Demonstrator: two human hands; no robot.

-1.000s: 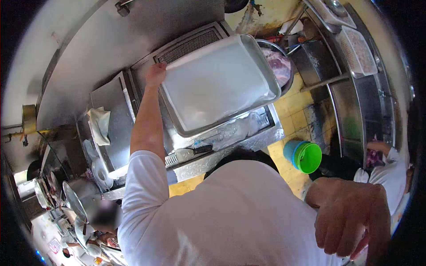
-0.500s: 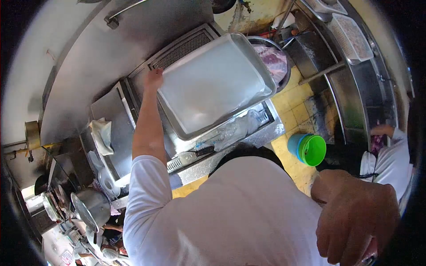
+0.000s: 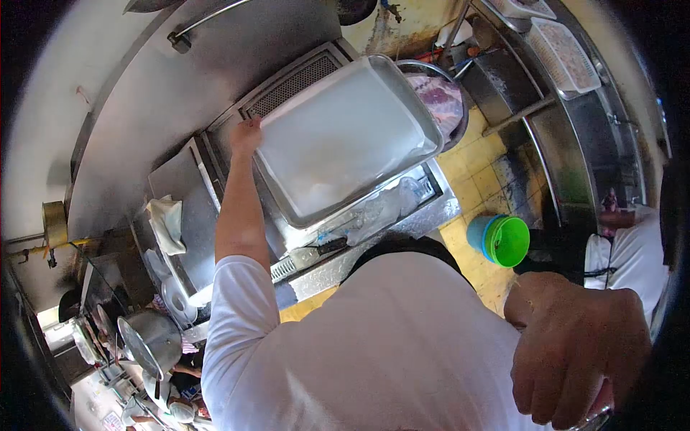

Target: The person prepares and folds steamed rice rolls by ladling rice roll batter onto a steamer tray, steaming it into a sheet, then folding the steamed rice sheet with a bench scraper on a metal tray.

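Observation:
My left hand (image 3: 246,136) is closed on the left end of a large shallow metal tray (image 3: 293,222). The tray has a pale, smooth, whitish inside and rests over the metal worktop (image 3: 305,287). Close to the camera at lower right is my right hand (image 3: 578,352), raised with its fingers curled into a fist. Something shiny and pinkish shows below that hand, but what it holds is hidden. Behind the tray's right end, a round metal basin (image 3: 460,133) holds a big piece of raw meat (image 3: 440,104).
A knife (image 3: 309,256) and clear plastic (image 3: 377,215) lie along the worktop's near side. A cloth (image 3: 167,224) hangs at left, near a large pot (image 3: 154,341). Green and blue buckets (image 3: 507,242) stand on the yellow floor. Another person (image 3: 632,255) is at right.
The tray and my left hand have shifted very slightly in view. At right, the other person's arm has moved. My right hand stays raised and curled.

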